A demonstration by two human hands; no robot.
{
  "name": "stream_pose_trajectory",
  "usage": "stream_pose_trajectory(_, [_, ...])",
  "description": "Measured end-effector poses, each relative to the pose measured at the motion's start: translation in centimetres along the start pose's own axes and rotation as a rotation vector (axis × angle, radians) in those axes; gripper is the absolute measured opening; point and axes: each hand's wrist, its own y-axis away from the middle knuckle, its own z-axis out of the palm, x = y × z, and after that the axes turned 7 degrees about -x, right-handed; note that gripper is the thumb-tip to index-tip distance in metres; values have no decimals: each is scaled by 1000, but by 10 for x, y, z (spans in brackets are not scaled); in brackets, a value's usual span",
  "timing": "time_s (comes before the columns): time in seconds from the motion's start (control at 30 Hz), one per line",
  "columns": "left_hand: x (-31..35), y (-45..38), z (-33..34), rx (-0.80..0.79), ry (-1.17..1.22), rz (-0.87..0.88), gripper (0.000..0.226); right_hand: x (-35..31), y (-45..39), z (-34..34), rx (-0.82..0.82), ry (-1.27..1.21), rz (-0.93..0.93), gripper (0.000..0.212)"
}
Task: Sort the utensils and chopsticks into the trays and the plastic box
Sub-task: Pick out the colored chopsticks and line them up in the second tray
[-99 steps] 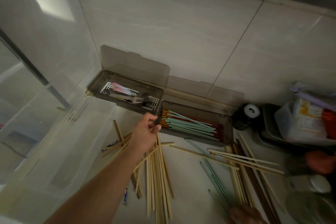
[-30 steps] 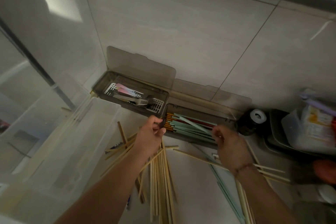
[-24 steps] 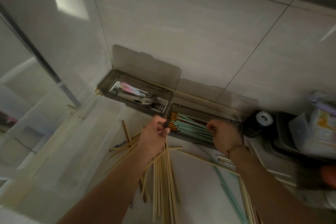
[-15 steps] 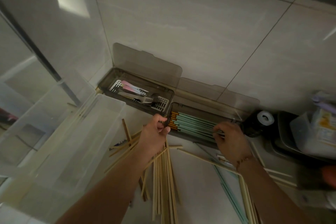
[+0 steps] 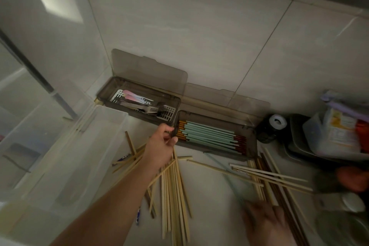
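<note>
The left hand (image 5: pixel 161 146) is gripping the near left corner of the right tray (image 5: pixel 252 146), with fingers curled on its rim. Inside this tray, the green chopsticks (image 5: pixel 209 136) are lying in a neat row. The left tray (image 5: pixel 105 91), farther left by the wall, is holding forks (image 5: pixel 153 109). The right hand (image 5: pixel 263 223) is blurred at the near right, over loose wooden chopsticks (image 5: pixel 173 195) on the counter; I cannot tell its grip. The clear plastic box (image 5: pixel 111 118) is standing at the left.
</note>
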Motion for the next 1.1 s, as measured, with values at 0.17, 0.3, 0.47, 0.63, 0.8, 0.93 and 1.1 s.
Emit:
stream_pose_trajectory(0.17, [2,2,0,4,-23,7,26,-22,6,0,-106,-73,102,46])
stream_pose_trajectory(0.3, [2,2,0,3,-23,20,24,-29,3,2,-57,-109,36,46])
stream_pose_trajectory(0.47, [2,1,-1,-12,-3,11,24,-36,-9,-13,128,-145,-174,10])
stream_pose_trajectory(0.63, [1,0,-1,-18,7,-1,25,-30,-66,-42,135,-347,-244,15])
stream_pose_trajectory(0.8, [1,1,-1,-11,21,-8,25,-42,-141,-54,66,-371,-256,10])
stream_pose_trajectory(0.93, [1,-1,-2,-24,8,-7,26,-56,-187,-45,-103,-269,-263,13])
stream_pose_trajectory(1.1, [-1,-1,-3,-32,5,-13,30,-70,-204,-37,-232,-132,-277,18])
